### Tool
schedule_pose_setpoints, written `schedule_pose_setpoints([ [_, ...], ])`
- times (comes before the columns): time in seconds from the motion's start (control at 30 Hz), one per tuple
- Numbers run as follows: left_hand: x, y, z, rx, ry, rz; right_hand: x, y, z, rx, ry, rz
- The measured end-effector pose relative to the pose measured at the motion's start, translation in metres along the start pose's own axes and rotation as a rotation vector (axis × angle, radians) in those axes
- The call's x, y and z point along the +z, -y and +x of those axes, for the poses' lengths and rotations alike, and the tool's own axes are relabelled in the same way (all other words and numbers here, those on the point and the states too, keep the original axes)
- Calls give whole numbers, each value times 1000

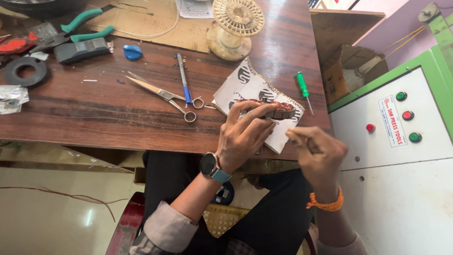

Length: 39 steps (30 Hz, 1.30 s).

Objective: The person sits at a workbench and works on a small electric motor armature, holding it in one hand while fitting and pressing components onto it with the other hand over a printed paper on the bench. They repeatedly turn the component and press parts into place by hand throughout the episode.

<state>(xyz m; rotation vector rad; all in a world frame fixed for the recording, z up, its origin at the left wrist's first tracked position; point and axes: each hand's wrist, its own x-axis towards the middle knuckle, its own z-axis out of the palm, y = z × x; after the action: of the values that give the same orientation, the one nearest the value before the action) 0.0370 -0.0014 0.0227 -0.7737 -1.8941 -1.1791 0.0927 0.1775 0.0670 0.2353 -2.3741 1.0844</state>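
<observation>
The left hand [243, 134] grips a small dark wound metal core with reddish copper wire [276, 109] over white printed paper [245, 85] at the brown wooden surface [94, 113] edge, steadying it. The right hand [318, 153] is pinched shut beside it, seemingly on thin wire, though I cannot tell; steel scissors [163, 93] lie within reach.

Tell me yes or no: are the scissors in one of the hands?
No: the scissors lie open on the wooden table, apart from the left hand, which holds a small wound part.
</observation>
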Motion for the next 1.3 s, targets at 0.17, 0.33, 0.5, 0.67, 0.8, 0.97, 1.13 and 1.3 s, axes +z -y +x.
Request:
schedule_pose_setpoints([
  [0.17,1,-1,1,-50,-35,11,5,8,27,-20,-32,-77],
  [0.33,7,-2,2,-61,-81,20,13,16,51,-18,16,-119],
  [0.5,6,-3,0,-83,-60,36,19,20,73,-43,113,-90],
  [0.67,6,-3,0,-70,-54,52,19,20,85,59,191,-109],
  [0.8,8,-2,1,-79,-69,-2,24,14,94,114,245,-123],
  [0.97,4,-3,5,-130,22,-45,29,1,107,149,246,-178],
  [1.13,1,-10,11,-180,126,-18,21,-15,101,155,233,-110],
  [1.3,-1,-10,13,-224,140,8,-8,-20,67,155,135,29],
])
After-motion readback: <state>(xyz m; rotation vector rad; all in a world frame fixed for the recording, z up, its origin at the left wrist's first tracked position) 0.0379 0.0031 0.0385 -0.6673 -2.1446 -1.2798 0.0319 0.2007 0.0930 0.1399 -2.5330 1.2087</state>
